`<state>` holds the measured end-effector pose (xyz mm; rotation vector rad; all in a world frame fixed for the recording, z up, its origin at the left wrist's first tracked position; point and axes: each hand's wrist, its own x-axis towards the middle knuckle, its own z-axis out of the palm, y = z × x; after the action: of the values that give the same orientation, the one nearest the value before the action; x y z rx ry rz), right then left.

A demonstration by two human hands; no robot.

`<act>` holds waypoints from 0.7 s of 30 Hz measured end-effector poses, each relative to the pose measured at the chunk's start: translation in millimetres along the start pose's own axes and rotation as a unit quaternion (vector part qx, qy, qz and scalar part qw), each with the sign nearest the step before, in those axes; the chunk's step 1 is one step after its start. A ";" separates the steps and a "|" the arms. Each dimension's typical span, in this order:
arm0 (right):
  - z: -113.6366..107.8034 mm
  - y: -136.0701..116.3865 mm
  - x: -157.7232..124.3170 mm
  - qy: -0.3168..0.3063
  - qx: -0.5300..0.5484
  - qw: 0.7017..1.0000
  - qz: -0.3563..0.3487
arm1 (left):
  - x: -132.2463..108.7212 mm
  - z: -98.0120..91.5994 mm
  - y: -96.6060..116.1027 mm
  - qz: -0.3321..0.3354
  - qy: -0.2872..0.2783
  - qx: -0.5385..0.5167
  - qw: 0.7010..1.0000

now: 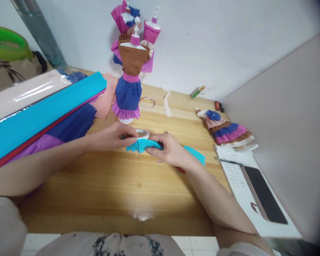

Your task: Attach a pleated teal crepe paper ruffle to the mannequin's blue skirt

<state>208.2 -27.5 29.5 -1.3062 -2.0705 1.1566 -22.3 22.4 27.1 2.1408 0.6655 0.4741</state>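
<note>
My left hand (pixel 114 137) and my right hand (pixel 168 149) both pinch a gathered strip of turquoise crepe paper (pixel 144 145) over the wooden table (pixel 117 185). The strip's free end (pixel 196 153) trails out to the right behind my right wrist. A roll of white tape (pixel 142 133) lies just behind the paper, touching my left fingertips. Directly behind it stands a small mannequin (pixel 130 78) dressed in brown, pink and blue ruffled paper.
Rolls of turquoise, pink, blue and purple crepe paper (pixel 42 113) lie along the left. Two more dressed mannequins (pixel 146 32) stand at the wall. A finished paper dress (pixel 224 129) lies at the right, near a paper sheet (pixel 236 174) and a black phone (pixel 264 193). A grey partition (pixel 288 124) borders the right.
</note>
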 end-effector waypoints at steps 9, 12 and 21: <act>16.6 8.9 6.4 0.092 0.081 0.992 0.039 | 0.1 0.0 2.9 0.034 -0.016 0.086 0.996; 14.4 10.4 8.3 0.062 0.116 0.990 0.049 | 0.2 -0.8 3.3 0.021 -0.024 0.073 0.997; 13.0 6.1 8.0 0.060 0.122 0.989 0.059 | -0.2 -0.9 3.4 0.014 -0.013 0.064 0.998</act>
<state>198.4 -24.6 16.7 -1.3585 -1.7250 1.3005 -21.9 21.0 30.3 2.2754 0.6684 0.4266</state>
